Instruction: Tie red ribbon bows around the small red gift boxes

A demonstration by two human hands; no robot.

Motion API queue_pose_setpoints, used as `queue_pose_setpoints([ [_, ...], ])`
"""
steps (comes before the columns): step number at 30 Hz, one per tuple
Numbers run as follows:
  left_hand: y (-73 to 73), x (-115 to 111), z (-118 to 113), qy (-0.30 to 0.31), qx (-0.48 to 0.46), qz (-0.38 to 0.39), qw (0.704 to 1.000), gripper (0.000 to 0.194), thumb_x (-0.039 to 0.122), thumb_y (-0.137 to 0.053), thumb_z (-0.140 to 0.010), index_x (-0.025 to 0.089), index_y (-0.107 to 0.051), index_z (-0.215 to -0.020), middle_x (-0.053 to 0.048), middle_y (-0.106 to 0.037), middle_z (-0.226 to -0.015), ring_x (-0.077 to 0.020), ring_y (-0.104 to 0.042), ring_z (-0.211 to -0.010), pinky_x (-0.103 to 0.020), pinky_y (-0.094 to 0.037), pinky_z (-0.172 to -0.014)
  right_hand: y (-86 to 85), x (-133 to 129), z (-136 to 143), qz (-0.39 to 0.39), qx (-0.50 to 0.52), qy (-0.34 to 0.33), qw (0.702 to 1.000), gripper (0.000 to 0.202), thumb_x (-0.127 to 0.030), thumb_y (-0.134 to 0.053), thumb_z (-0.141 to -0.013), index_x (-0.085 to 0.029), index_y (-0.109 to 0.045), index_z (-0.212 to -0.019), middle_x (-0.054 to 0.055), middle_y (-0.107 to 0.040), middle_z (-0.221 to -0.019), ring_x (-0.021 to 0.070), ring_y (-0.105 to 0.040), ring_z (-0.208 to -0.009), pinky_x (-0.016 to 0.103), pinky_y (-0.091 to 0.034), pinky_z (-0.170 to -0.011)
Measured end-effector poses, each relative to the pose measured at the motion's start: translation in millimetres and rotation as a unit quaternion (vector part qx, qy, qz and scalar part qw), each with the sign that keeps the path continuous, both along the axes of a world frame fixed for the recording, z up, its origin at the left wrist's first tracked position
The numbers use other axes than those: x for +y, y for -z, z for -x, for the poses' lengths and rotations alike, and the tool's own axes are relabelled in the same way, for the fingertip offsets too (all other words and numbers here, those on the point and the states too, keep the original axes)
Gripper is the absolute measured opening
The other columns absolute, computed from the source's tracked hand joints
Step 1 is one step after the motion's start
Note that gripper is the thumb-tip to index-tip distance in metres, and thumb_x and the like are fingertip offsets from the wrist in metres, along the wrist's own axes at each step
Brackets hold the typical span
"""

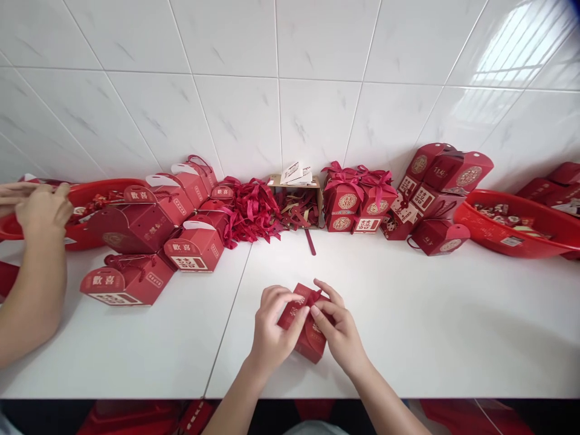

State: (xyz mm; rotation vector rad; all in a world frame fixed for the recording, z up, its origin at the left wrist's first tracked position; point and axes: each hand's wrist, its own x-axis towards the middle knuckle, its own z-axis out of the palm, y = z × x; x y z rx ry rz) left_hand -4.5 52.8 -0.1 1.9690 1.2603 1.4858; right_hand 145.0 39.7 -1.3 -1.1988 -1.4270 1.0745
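Back wall (321,39): lg glossy white tiles w/ faint grey marbling & pale grout lines btwn, upper R area catching a bright reflection (521,45) that looks like a barred window. White tabletop (453,314) runs along the wall, w/ a thin dark seam (229,314) slanting front to back L of ctr, even light overall & a soft grey shadow toward the R end. Under the front edge it's dark, w/ red shapes (131,418) too cut off to ID
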Motion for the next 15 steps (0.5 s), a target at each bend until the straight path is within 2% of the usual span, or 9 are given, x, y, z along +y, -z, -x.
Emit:
queue_pose_setpoints([
  [2,-0.3,-1.2,2.3,0.039,0.022,0.003,0.999,0.01,0.017,-0.067,-0.081,0.022,-0.069,-0.09,-0.004,-0.068,-0.086,-0.0204,-0.059,-0.093,-0.036,-0.054,-0.083,-1.2,-0.1,-1.7,0.01,0.005,-0.01,1.0,0.031,-0.045,-0.055,-0.089,-0.022,-0.071,-0.078,0.012,-0.052,-0.135,0.03,-0.036,-0.134,0.05,-0.032,-0.108],
  [6,-0.9,2.1,6.0,0.071,-0.004,0.036,0.997,0.009,0.017,-0.066,-0.083,0.022,-0.072,-0.079,-0.004,-0.072,-0.081,-0.0199,-0.061,-0.092,-0.033,-0.056,-0.08,-7.6,-1.4,-11.4,0.031,-0.02,-0.051,0.998,0.031,-0.047,-0.054,-0.09,-0.024,-0.075,-0.086,0.01,-0.056,-0.131,0.0293,-0.045,-0.128,0.048,-0.038,-0.105],
  [9,-1.0,5.6,8.7,0.103,-0.012,0.059,0.993,0.011,0.016,-0.065,-0.084,0.022,-0.073,-0.081,-0.004,-0.073,-0.085,-0.02,-0.063,-0.094,-0.034,-0.056,-0.083,-17.0,-3.4,-25.2,-0.008,-0.108,-0.114,0.988,0.026,-0.041,-0.052,-0.093,-0.028,-0.074,-0.101,0.008,-0.053,-0.136,0.028,-0.043,-0.13,0.048,-0.037,-0.107],
  [12,-0.4,6.9,11.7,0.131,-0.019,0.074,0.988,0.011,0.016,-0.064,-0.084,0.021,-0.074,-0.083,-0.005,-0.074,-0.087,-0.0198,-0.064,-0.094,-0.034,-0.056,-0.084,-28.6,-5.6,-41.5,-0.063,-0.214,-0.171,0.96,0.027,-0.033,-0.054,-0.093,-0.032,-0.068,-0.116,0.006,-0.049,-0.14,0.0277,-0.042,-0.131,0.046,-0.038,-0.106],
  [15,0.6,7.0,14.5,0.138,-0.024,0.09,0.986,0.011,0.016,-0.062,-0.086,0.021,-0.073,-0.083,-0.005,-0.073,-0.087,-0.0198,-0.065,-0.096,-0.033,-0.056,-0.083,-39.0,-6.9,-55.2,-0.075,-0.257,-0.183,0.946,0.031,-0.028,-0.054,-0.093,-0.033,-0.063,-0.122,0.007,-0.054,-0.133,0.0237,-0.055,-0.117,0.04,-0.047,-0.097],
])
